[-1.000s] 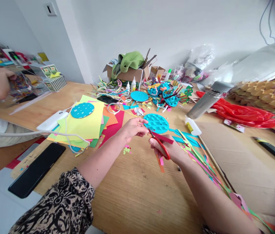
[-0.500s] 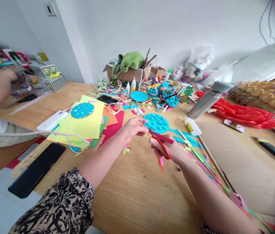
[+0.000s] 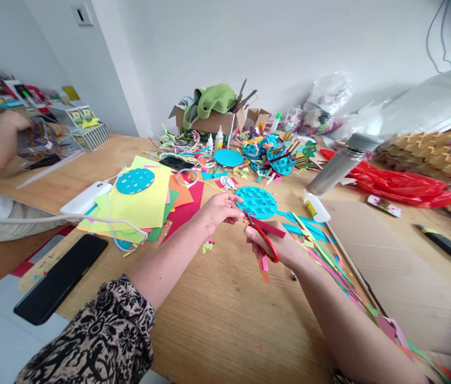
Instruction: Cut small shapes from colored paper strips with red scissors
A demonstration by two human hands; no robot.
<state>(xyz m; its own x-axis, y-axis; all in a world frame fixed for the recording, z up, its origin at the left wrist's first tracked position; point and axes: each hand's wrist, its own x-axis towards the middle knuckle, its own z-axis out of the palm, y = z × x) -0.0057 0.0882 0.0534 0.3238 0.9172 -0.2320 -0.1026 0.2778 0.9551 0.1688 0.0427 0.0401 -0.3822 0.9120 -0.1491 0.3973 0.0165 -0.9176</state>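
Note:
My right hand [image 3: 263, 242] is closed round the red-handled scissors [image 3: 270, 248], whose blades point up and left toward my left fingertips. A dark red paper strip [image 3: 270, 228] lies across the scissors and my right hand. My left hand [image 3: 223, 210] pinches the strip's end beside the blades. Just behind both hands sits a blue textured disc [image 3: 256, 202]. Below my right hand are orange and pink strips [image 3: 264, 269]. Small green and pink paper bits [image 3: 209, 245] lie on the wooden table [image 3: 217, 309].
Coloured paper sheets [image 3: 153, 197], a white power strip [image 3: 85, 197] and a black phone [image 3: 61, 280] are at left. A glue bottle [image 3: 316, 207], metal flask [image 3: 341, 165] and cardboard [image 3: 393, 261] stand or lie at right. Another person's hand [image 3: 17, 121] is at far left.

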